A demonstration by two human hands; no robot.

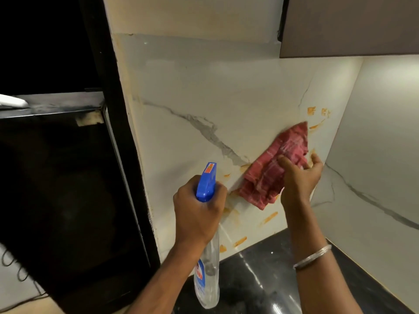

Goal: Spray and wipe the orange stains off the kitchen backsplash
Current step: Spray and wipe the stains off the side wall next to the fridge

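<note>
Far left: a dark appliance (pixel 56 177) stood against the wall edge.

Left of centre: the left hand (pixel 199 209) gripped the neck of the spray bottle (pixel 207 268), its fingers (pixel 221 188) clamped round it below the blue trigger head (pixel 206 182). The nozzle pointed up at the backsplash (pixel 192 98). The bottle's clear body hung below the fist, over the black desk (pixel 260 279).

Centre: orange stains (pixel 268 217) streaked the marble low down, just right of the bottle, with more near the desk edge.

Right of centre: a red checked cloth (pixel 276 164) lay bunched against the backsplash, among the stains. The right hand (pixel 299 175) pressed it to the wall, fingers spread apart, thumb on top of the cloth and the other fingertips past its right edge. There was a silver bangle (pixel 313 257) on that wrist.

Upper right: further orange smears above the cloth, and a cabinet (pixel 351 26) overhead.
</note>
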